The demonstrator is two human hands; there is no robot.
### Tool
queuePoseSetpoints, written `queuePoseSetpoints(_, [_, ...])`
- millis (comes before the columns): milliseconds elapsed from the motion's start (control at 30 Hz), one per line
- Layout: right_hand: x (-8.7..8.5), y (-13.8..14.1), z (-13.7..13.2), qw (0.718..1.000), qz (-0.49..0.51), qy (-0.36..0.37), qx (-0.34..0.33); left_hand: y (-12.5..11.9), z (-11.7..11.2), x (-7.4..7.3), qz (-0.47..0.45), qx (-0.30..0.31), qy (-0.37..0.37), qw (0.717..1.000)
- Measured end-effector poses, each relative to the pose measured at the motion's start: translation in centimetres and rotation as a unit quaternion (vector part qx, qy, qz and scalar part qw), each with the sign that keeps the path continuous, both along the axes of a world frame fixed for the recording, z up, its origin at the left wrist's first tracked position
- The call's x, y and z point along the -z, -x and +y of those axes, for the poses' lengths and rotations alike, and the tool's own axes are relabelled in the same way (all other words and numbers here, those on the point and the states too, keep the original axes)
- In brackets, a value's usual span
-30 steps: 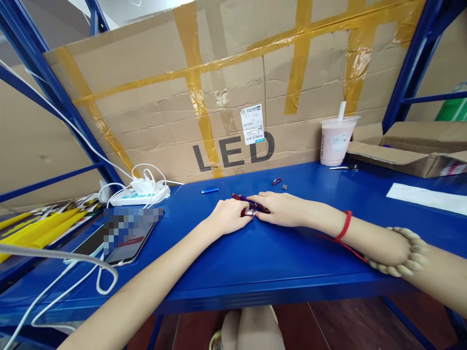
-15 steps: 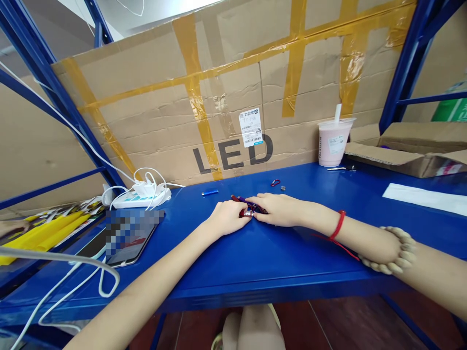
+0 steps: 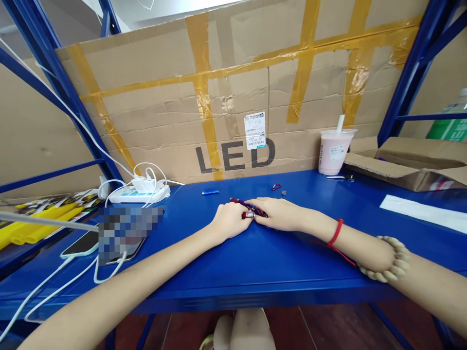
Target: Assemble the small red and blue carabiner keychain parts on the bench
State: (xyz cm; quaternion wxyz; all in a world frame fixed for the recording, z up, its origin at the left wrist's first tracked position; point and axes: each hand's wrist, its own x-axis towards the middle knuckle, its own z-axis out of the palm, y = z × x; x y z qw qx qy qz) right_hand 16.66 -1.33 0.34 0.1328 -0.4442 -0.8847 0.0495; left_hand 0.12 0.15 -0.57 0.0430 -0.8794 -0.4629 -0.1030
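Both my hands rest together on the blue shelf top (image 3: 255,262). My left hand (image 3: 229,221) is curled, its fingertips pinching a small red and silver piece (image 3: 248,214). My right hand (image 3: 280,214) lies against it, fingers closed over the same bundle of small red and purple parts (image 3: 241,201) that pokes out behind the fingers. What exactly the bundle is I cannot make out. A red cord (image 3: 335,232) and a bead bracelet (image 3: 390,265) circle my right forearm.
A small blue cylinder (image 3: 210,192), a red carabiner (image 3: 276,186) and a tiny metal piece (image 3: 284,192) lie behind my hands. A pink drink cup (image 3: 333,151), cardboard box (image 3: 404,163), white paper (image 3: 423,214), power strip (image 3: 140,193), phone (image 3: 120,238) and taped LED carton (image 3: 233,102) surround them.
My hands keep the same grip on the bundle. The view has shifted slightly, with the phone and cables now sitting a little further left and lower.
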Motion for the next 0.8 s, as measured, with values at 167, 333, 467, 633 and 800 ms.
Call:
queuePoseSetpoints(167, [0.5,0.5,0.3,1.0,0.019,-0.011,0.003,-0.3,-0.3,-0.2,0.017,-0.009,-0.029,0.999])
queuePoseSetpoints(333, [1.1,1.2,0.6,0.999,0.023,-0.031,0.038,-0.2,-0.5,-0.3,0.026,-0.014,-0.03,0.999])
queuePoseSetpoints(467, [1.6,1.7,0.6,0.996,0.04,-0.049,0.064,0.1,-0.2,-0.1,-0.007,-0.01,-0.014,1.0])
queuePoseSetpoints(633, [2.0,2.0,0.5,0.993,0.07,-0.041,0.08,0.8,0.2,0.0,-0.028,0.013,0.005,1.0])
queuePoseSetpoints(800, [1.7,1.9,0.5,0.993,0.093,-0.033,0.066,1.1,0.2,-0.1,-0.002,0.036,0.015,0.999])
